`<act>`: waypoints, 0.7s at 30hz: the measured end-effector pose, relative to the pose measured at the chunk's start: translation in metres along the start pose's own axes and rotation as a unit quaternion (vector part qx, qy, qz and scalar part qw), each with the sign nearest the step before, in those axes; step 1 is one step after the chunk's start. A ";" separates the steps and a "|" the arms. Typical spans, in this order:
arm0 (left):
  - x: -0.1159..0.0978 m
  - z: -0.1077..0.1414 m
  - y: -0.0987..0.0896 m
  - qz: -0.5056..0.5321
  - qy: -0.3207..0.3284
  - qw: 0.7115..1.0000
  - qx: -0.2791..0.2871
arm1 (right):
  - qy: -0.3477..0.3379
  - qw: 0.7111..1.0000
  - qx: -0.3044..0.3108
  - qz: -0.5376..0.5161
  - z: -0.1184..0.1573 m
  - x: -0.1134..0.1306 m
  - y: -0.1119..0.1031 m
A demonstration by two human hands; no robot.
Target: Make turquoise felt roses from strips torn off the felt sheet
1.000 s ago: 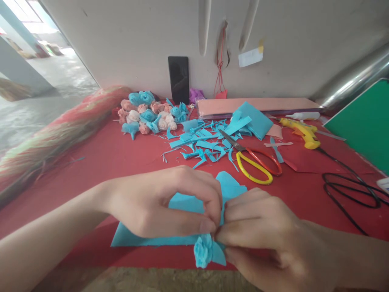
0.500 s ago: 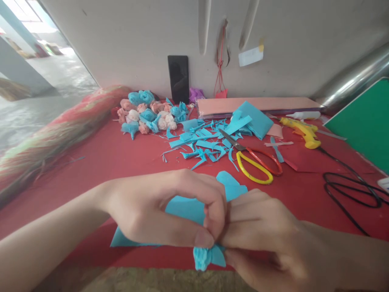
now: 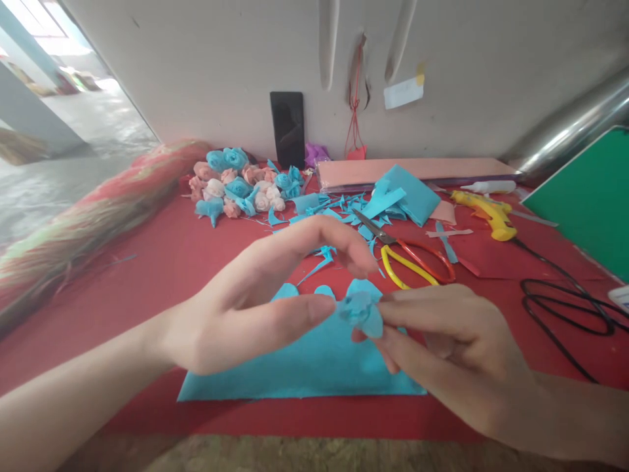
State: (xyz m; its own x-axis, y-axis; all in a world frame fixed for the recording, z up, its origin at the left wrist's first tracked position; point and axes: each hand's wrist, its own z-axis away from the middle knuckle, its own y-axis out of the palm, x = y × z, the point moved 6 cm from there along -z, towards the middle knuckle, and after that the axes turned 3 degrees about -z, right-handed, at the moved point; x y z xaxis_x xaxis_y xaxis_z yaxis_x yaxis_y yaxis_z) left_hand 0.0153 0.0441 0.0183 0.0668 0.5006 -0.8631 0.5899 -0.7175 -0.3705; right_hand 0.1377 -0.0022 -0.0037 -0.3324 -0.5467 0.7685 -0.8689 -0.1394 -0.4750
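Note:
A small blue crepe-paper flower (image 3: 362, 312) is pinched between the thumb and fingers of my right hand (image 3: 457, 354). My left hand (image 3: 265, 301) is beside it, its thumb and fingers apart in a wide curve. The left thumb tip comes close to the flower's left edge; whether it touches I cannot tell. Beneath both hands a blue paper sheet (image 3: 275, 377) lies flat near the table's front edge, with rounded cut pieces at its far side, partly hidden by my hands.
Scissors (image 3: 407, 252) lie beyond my right hand among blue paper scraps (image 3: 319, 213). Paper roses (image 3: 240, 187) are heaped at the back left, near a propped phone (image 3: 288, 128). A yellow glue gun (image 3: 491, 213) with a looped black cord (image 3: 560, 308) lies at right.
Both hands have risen away from the table's front edge, bringing the flower up. My left hand has let go its pinch and spread its fingers; my right hand now holds the flower.

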 end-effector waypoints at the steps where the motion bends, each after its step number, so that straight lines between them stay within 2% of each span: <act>1: 0.000 0.002 0.000 -0.006 0.007 1.000 -0.023 | 0.020 1.000 -0.013 -0.018 -0.001 -0.002 -0.002; 4: 0.000 0.006 0.004 -0.040 0.021 0.996 -0.076 | 0.046 0.996 -0.040 -0.058 -0.002 -0.003 -0.005; 6: 0.001 0.008 0.007 -0.051 0.016 0.995 -0.090 | 0.044 0.996 -0.042 -0.066 -0.001 -0.003 -0.004; 12: 0.010 0.008 0.017 -0.063 -0.009 0.997 -0.031 | 0.024 0.997 -0.048 -0.052 0.003 -0.001 -0.003; 16: 0.012 0.006 0.026 -0.025 -0.004 1.000 0.009 | 0.031 0.997 -0.057 -0.037 0.002 -0.003 -0.002; 21: 0.014 0.008 0.031 -0.007 -0.004 1.000 0.005 | 0.023 0.997 -0.073 -0.029 0.002 -0.003 -0.003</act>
State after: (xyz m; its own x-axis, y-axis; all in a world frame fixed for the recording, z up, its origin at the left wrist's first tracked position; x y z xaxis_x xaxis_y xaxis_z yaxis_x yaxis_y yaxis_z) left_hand 0.0277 0.0248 -0.0082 0.0522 0.5077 -0.8600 0.5819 -0.7153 -0.3870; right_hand 0.1424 -0.0023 -0.0051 -0.2946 -0.5018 0.8133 -0.9300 -0.0451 -0.3647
